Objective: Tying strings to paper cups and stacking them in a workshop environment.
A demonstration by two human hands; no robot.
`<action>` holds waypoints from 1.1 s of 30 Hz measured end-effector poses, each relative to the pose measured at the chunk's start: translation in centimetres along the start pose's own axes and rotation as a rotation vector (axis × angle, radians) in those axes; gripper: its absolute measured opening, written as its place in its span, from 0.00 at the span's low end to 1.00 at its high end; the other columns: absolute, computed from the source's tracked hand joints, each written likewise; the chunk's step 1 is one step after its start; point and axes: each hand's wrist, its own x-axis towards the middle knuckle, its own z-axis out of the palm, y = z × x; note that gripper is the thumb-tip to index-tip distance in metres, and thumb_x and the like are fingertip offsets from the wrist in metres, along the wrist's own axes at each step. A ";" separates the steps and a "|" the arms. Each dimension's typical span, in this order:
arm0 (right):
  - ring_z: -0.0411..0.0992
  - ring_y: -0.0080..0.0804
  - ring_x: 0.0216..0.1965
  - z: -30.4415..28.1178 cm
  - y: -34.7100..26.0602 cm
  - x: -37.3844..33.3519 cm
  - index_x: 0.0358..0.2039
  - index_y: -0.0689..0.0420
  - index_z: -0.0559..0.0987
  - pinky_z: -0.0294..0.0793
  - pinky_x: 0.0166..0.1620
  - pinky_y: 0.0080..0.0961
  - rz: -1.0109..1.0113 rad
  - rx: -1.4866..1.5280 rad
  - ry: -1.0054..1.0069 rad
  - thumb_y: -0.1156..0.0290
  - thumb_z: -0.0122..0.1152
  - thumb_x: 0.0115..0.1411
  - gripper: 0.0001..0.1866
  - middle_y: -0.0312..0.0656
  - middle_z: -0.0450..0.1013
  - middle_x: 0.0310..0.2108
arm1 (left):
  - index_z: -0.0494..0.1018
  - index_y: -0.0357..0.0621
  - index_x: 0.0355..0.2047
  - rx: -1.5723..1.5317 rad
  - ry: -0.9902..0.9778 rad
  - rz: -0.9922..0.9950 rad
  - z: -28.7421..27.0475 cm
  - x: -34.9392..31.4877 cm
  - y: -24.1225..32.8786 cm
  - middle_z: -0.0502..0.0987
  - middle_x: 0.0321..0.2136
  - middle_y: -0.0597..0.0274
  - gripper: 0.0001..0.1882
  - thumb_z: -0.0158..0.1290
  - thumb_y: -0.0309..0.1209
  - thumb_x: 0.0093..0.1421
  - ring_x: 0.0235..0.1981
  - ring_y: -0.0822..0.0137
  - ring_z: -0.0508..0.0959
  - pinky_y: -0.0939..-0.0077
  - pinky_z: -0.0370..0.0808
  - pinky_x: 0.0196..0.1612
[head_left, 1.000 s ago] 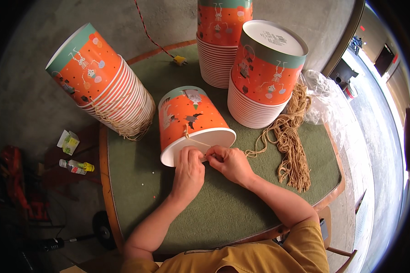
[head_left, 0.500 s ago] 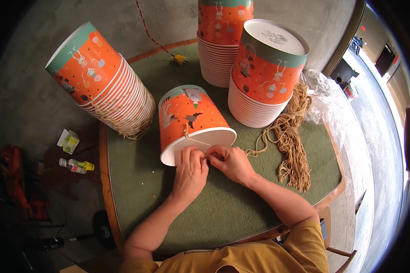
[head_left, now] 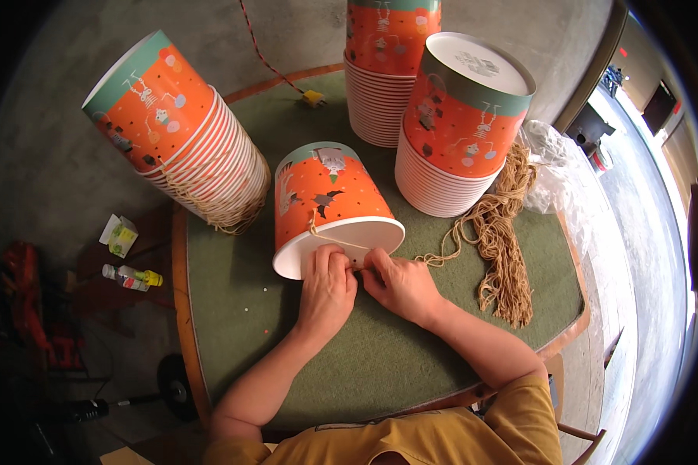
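An orange and green paper bucket (head_left: 329, 190) with a printed pattern lies tilted on the table, its white mouth facing me. A thin tan cord (head_left: 313, 225) comes through its upper wall near the rim and crosses the mouth towards my right hand. My left hand (head_left: 328, 287) is closed at the bucket's lower rim, fingers over the edge and thumb hidden. My right hand (head_left: 403, 287) is pinched close beside it at the rim, with the cord running to its fingertips. The cord's end is hidden. A small dark spot shows between the two hands.
A leaning bucket stack (head_left: 186, 128) wound with cord stands left; another stack (head_left: 461, 124) stands right and a third (head_left: 388, 74) behind. A tan cord bundle (head_left: 504, 248) lies right, by clear plastic wrap (head_left: 547, 163). A yellow plug (head_left: 313, 98) rests near the table's back edge.
My right hand has shifted slightly down and right, and its fingers have changed position at the rim. The whole view has shifted a little. My left hand stays at the rim.
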 end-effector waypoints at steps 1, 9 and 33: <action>0.77 0.44 0.25 0.0 0.0 -0.2 0.33 0.56 0.70 0.75 0.25 0.39 -0.041 -0.039 0.004 0.69 0.59 0.58 0.08 0.46 0.74 0.21 | 0.65 0.35 0.35 0.009 0.007 0.012 0.1 0.0 -0.1 0.67 0.40 0.49 0.10 0.53 0.19 0.53 0.41 0.46 0.70 0.51 0.69 0.46; 0.76 0.43 0.24 0.0 0.2 -0.5 0.30 0.56 0.70 0.75 0.25 0.38 -0.131 -0.118 0.017 0.70 0.60 0.56 0.08 0.43 0.74 0.21 | 0.66 0.35 0.35 0.035 -0.014 -0.012 0.2 0.1 -0.5 0.68 0.40 0.47 0.10 0.54 0.19 0.53 0.42 0.45 0.71 0.52 0.70 0.47; 0.77 0.41 0.24 0.0 0.4 -0.3 0.36 0.51 0.76 0.78 0.27 0.37 -0.130 -0.046 -0.054 0.72 0.58 0.54 0.08 0.41 0.77 0.23 | 0.65 0.31 0.40 0.014 -0.021 -0.025 0.0 0.3 -0.8 0.67 0.41 0.45 0.09 0.50 0.20 0.59 0.43 0.44 0.71 0.53 0.72 0.45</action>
